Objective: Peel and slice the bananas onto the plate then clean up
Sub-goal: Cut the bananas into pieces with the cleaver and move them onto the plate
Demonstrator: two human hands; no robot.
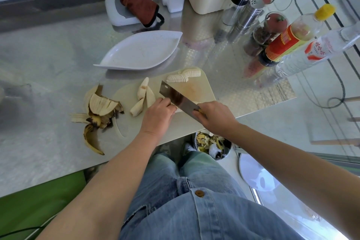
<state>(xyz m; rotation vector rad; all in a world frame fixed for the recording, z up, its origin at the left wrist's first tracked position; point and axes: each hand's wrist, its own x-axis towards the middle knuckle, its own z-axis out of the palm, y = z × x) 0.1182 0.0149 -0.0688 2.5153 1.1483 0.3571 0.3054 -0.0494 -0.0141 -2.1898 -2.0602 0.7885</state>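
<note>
The person is standing at the steel tabletop [48, 64] and is slicing on the pale cutting board [196, 85]; the right hand [214, 117] is gripping the handle of the cleaver [176, 97] with the fingers wrapped around it, and the left hand [157, 113] is holding down the banana under the blade [178, 110], fingers curled over the fruit and knuckles just beside the flat of the steel; most of this banana is hidden by the two hands, but a pale end is showing on the far side of the blade, so I am judging that its long axis is running from the left hand toward the right one, with the cleaver crossing it at a slant; the uncut part is therefore lying under the left hand, which is the nearer one, and for each next slice this hand will need to be retreating along the fruit, away from the edge; the sliced banana [184, 77] is resting at the far end of the board, its slices leaning in a row, near the white plate [142, 50] but not on it, and the plate is carrying no slices yet; more peeled pieces [144, 93] are waiting on the board, left of the hands; the peels [97, 111] are lying on the tabletop beside the board, and a bin [212, 144] is standing below the table edge, so the cleaning is not yet begun.
</note>
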